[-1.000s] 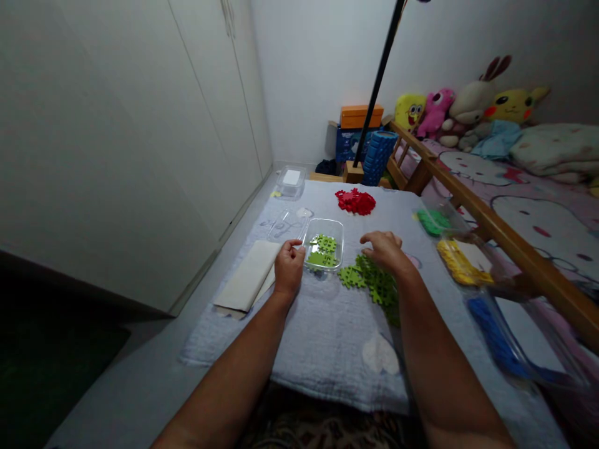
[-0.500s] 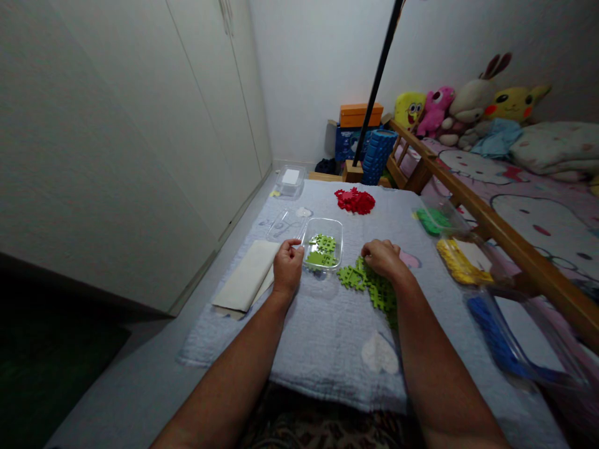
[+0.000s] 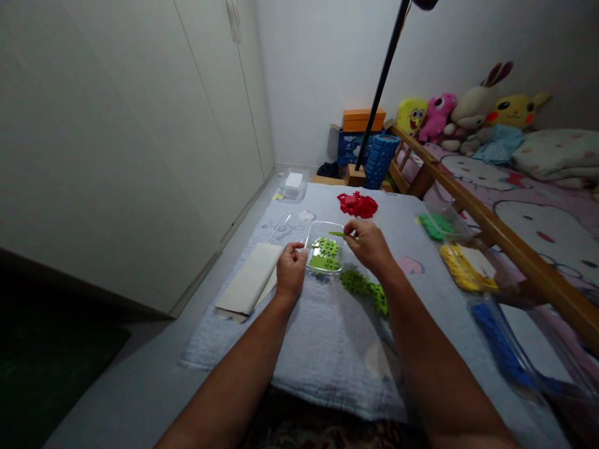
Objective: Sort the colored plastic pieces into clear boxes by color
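A clear plastic container point(image 3: 325, 226) stands on the cloth with several flat light green interlocking toy pieces point(image 3: 324, 254) inside. My left hand point(image 3: 291, 268) is closed at the container's left rim, thumb and fingers gripping it. Over the right rim, my right hand point(image 3: 367, 243) pinches a light green interlocking toy piece point(image 3: 336, 234), seen edge-on. Below my right wrist lies a loose pile of the same light green pieces point(image 3: 358, 284), partly hidden by the forearm.
Red pieces point(image 3: 357, 204) form a pile at the back. Containers with green point(image 3: 435, 226), yellow point(image 3: 461, 268) and blue pieces point(image 3: 498, 340) line the right side by a wooden bed rail point(image 3: 486, 221). Folded cream sheets point(image 3: 250, 279), a clear lid point(image 3: 285, 227) and another container point(image 3: 294, 185) are left.
My right hand has moved from the green pile up and left to the container, carrying a light green piece. My left hand stays at the rim. The view has shifted slightly.
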`<state>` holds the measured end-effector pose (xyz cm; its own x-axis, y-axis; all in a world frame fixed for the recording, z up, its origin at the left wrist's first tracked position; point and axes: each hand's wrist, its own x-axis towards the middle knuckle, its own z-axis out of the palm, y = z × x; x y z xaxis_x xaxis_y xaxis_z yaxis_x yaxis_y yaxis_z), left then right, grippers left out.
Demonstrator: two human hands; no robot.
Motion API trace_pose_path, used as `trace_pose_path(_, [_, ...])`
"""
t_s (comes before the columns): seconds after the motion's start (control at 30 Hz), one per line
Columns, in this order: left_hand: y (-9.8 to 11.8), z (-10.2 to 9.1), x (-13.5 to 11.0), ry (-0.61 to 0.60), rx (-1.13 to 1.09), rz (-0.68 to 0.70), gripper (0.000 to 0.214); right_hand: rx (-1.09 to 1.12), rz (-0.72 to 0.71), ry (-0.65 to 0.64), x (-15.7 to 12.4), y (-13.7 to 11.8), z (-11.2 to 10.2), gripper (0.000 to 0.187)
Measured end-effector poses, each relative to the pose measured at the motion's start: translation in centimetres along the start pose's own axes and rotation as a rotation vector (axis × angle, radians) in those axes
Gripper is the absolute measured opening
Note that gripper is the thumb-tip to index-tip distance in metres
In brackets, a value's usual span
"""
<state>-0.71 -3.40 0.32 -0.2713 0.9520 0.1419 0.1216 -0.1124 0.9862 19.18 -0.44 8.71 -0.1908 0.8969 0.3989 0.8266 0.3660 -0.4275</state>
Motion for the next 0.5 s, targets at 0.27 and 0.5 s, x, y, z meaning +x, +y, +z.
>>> trace_pose_path(0.27, [0.1,0.0,0.1,-0.004,-0.007,-0.010,0.024,-0.259,-0.134,-0.171,2.2,-4.3,2.2,0.019])
trace_pose_path(0.5, [0.0,0.0,0.0,-0.016,-0.027,0.001,0.024,-0.328,-0.108,-0.301,2.3,-3.7,4.5,0.018])
